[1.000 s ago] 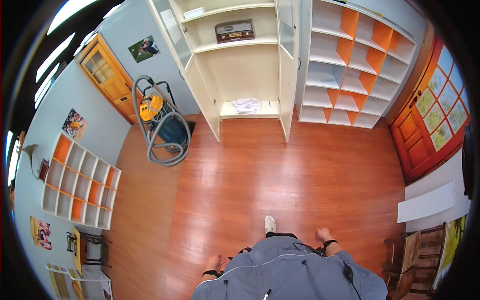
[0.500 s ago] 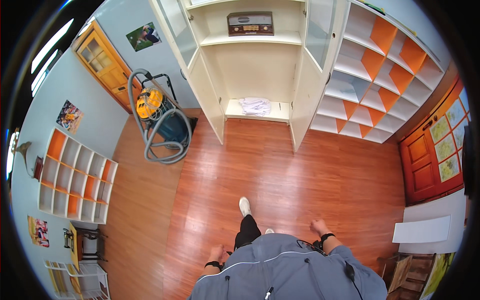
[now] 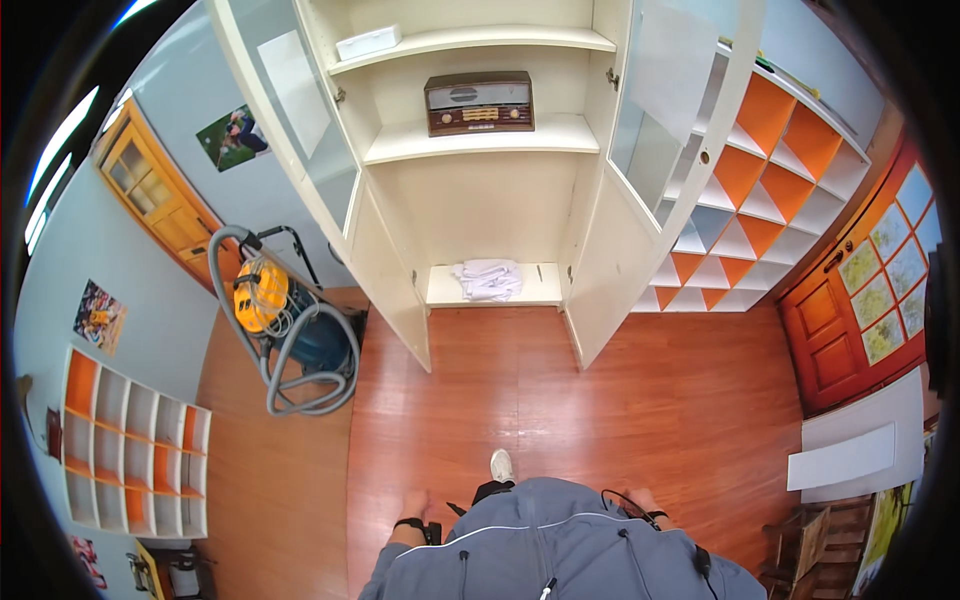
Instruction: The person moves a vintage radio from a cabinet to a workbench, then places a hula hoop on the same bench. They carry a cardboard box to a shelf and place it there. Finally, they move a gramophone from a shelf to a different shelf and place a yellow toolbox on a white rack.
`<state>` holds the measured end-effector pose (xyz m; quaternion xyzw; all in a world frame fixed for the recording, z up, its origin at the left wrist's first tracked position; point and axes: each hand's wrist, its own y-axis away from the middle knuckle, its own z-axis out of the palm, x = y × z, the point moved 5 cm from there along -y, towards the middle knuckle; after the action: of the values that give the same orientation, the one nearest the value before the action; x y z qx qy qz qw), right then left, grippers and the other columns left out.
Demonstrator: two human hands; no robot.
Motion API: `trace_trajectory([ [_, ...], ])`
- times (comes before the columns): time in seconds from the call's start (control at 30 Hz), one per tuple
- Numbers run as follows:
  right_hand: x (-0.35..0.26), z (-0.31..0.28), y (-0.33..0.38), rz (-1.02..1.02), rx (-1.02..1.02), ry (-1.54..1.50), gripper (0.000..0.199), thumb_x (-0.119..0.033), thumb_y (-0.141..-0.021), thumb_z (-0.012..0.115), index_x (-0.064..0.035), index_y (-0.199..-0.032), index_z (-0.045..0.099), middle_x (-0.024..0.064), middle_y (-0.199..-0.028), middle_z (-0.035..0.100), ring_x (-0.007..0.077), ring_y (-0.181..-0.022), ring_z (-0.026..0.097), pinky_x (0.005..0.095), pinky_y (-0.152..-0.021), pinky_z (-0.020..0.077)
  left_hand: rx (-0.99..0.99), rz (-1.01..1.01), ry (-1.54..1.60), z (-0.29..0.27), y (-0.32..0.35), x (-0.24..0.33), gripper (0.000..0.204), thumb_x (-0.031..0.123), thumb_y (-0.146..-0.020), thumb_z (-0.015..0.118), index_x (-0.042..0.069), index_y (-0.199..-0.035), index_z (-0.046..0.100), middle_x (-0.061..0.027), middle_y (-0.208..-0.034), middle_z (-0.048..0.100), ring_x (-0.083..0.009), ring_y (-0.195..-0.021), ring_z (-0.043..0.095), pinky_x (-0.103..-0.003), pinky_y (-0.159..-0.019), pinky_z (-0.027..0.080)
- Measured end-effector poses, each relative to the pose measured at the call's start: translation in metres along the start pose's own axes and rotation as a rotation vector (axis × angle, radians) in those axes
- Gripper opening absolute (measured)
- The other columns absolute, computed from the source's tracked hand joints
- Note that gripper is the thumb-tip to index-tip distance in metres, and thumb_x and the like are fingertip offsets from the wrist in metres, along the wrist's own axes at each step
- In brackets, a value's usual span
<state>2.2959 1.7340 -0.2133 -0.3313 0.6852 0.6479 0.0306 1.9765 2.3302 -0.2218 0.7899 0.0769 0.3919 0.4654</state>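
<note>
My left hand (image 3: 415,503) hangs low at my side with a black band on its wrist; its fingers are smeared against the floor. On the other side, my right hand (image 3: 644,498) is partly covered by my jacket and a cable. Neither hand touches anything that I can see. Ahead stands a tall cream cabinet (image 3: 470,205) with both doors swung out. A brown vintage radio (image 3: 480,104) sits on its middle shelf, and a folded white cloth (image 3: 488,280) lies on the bottom. On the upper shelf rests a white box (image 3: 368,42).
A yellow and blue vacuum cleaner (image 3: 318,340) with a coiled grey hose stands left of the cabinet. The left cabinet door (image 3: 392,270) and right cabinet door (image 3: 610,260) jut toward me. Orange and white shelving (image 3: 740,240) fills the right; a wooden chair (image 3: 820,545) is at lower right.
I have stepped closer to the cabinet, which looks larger and shows more of its upper shelf. Both hands have shifted, and the right is more hidden behind my jacket.
</note>
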Motion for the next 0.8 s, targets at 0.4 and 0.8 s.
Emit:
trace_trajectory([
  [0.4,-0.304,0.109,0.003,-0.265,0.073,-0.125,0.03,-0.031,-0.102,0.056,-0.0026,-0.11,0.063,0.0142,-0.104,0.072,0.027,-0.094,0.071,0.0398,-0.08,0.0582,-0.191,0.171,0.105,0.058,-0.079,0.285,0.023,0.019,-0.1,0.056,0.0,-0.109,0.064,-0.0144,-0.096,0.071,-0.0249,-0.087,0.073,-0.034,-0.069,0.061],
  [0.8,-0.617,0.232,-0.097,-0.477,-0.143,-0.158,0.03,-0.027,-0.104,0.055,-0.0003,-0.113,0.063,0.0126,-0.108,0.071,0.0217,-0.089,0.069,0.0348,-0.078,0.0574,-0.024,0.177,0.137,0.03,-0.139,0.4,0.031,0.023,-0.099,0.057,0.0,-0.119,0.062,-0.0142,-0.104,0.072,-0.0234,-0.091,0.073,-0.033,-0.075,0.06],
])
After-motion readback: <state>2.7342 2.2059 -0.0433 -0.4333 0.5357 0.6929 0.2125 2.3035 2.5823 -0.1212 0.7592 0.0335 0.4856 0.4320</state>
